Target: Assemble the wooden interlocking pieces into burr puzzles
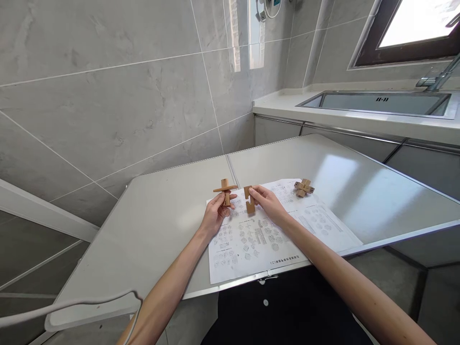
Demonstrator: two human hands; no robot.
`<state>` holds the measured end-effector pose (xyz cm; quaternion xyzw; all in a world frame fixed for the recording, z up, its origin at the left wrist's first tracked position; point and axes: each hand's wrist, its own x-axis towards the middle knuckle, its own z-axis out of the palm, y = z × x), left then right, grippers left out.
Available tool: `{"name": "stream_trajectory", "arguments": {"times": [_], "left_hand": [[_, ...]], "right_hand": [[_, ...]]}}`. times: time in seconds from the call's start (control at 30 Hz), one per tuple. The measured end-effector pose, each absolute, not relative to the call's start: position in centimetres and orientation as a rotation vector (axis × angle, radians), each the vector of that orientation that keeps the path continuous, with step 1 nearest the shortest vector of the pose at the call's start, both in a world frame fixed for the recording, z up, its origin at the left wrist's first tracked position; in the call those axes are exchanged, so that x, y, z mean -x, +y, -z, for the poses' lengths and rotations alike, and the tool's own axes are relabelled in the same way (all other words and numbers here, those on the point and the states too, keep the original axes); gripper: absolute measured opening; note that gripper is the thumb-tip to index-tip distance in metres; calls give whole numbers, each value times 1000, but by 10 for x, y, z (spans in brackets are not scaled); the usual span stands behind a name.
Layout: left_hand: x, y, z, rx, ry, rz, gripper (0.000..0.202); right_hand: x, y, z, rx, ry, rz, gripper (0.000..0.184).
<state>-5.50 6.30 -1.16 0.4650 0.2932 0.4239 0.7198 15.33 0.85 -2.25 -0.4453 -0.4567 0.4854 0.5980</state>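
Note:
My left hand [214, 212] is closed around a partly joined wooden puzzle [224, 184], made of crossed brown pieces. To its right, my right hand [266, 201] pinches a single notched wooden puzzle piece [250, 207] held upright, its cut-out facing left. The two held parts are a short gap apart, above a printed instruction sheet [230, 268] covered in small diagrams. Another wooden burr puzzle [304, 188], with its pieces interlocked, sits on the sheet's far right part, away from both hands.
The pale folding table [151, 230] has a metal edge and a seam across its middle. A grey tiled wall [125, 96] stands behind it. At the back right is a counter with a sink [373, 103] and a faucet [436, 79]. A cable [72, 305] hangs near my left forearm.

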Motion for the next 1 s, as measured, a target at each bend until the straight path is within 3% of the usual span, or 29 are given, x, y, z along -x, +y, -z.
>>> {"name": "stream_trajectory", "arguments": {"times": [0.27, 1.0], "left_hand": [[54, 63, 12, -1023, 617, -873, 36], [55, 60, 10, -973, 543, -765, 31]], "right_hand": [[-156, 10, 17, 734, -818, -1416, 37], [-160, 7, 19, 606, -808, -1607, 30]]}}
